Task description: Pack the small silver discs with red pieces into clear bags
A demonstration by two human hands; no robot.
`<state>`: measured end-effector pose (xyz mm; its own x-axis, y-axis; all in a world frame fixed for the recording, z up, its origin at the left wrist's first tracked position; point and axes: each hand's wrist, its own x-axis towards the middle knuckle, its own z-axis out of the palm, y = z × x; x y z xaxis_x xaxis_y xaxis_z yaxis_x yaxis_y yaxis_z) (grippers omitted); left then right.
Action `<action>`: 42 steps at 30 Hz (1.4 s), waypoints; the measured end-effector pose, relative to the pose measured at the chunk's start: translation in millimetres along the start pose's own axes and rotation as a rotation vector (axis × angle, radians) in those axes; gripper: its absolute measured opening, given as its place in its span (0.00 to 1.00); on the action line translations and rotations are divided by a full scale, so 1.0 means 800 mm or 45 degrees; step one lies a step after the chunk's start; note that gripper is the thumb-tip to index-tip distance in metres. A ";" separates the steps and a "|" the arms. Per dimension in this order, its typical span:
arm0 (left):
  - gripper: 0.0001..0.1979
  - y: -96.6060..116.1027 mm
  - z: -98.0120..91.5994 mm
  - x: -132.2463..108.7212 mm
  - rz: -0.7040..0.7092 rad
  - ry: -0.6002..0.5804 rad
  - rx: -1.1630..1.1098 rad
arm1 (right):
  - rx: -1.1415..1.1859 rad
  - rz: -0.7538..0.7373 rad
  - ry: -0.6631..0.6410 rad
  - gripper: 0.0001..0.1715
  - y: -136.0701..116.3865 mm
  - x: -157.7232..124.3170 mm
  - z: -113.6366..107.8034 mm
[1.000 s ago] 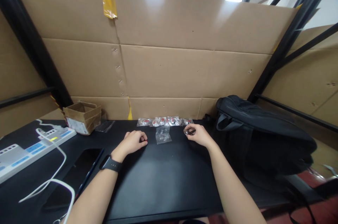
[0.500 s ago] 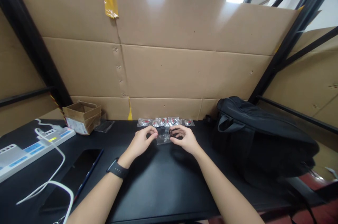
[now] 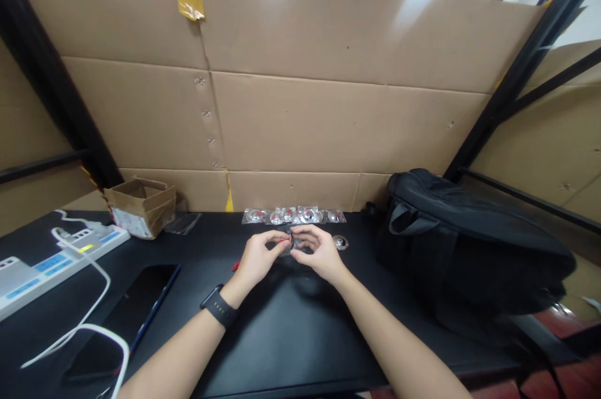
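Note:
My left hand (image 3: 258, 256) and my right hand (image 3: 319, 253) come together above the black table. Both are closed in a pinch on a small clear plastic bag (image 3: 285, 253), which the fingers largely hide. A bit of red shows at my left fingertips; its shape cannot be made out. Just right of my right hand lies a round metal disc (image 3: 340, 242) with a hole in it. Something small and red (image 3: 235, 266) rests beside my left hand. Behind the hands is a row of several round metal pieces in clear bags (image 3: 307, 215).
A black backpack (image 3: 469, 242) stands on the right. To the left are a phone (image 3: 126, 311), a white power strip (image 3: 61, 267) with a cable and an open cardboard box (image 3: 143, 205). A cardboard wall (image 3: 300, 123) closes off the back.
My hands have drawn closer together, and the bag between them is more hidden. The metal disc and the small red thing on the table now show. The view has shifted slightly.

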<state>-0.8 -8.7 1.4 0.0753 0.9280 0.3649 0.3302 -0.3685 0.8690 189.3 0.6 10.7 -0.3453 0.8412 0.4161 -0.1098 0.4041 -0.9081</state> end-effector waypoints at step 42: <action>0.06 0.027 0.008 -0.015 0.372 0.239 0.747 | -0.560 -0.120 -0.034 0.10 -0.009 0.000 -0.006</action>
<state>11.7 -27.4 14.0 0.0921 0.7502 0.6547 0.7807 -0.4625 0.4202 194.9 -0.8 17.4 -0.3774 0.7860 0.4897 0.2626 0.5979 -0.7573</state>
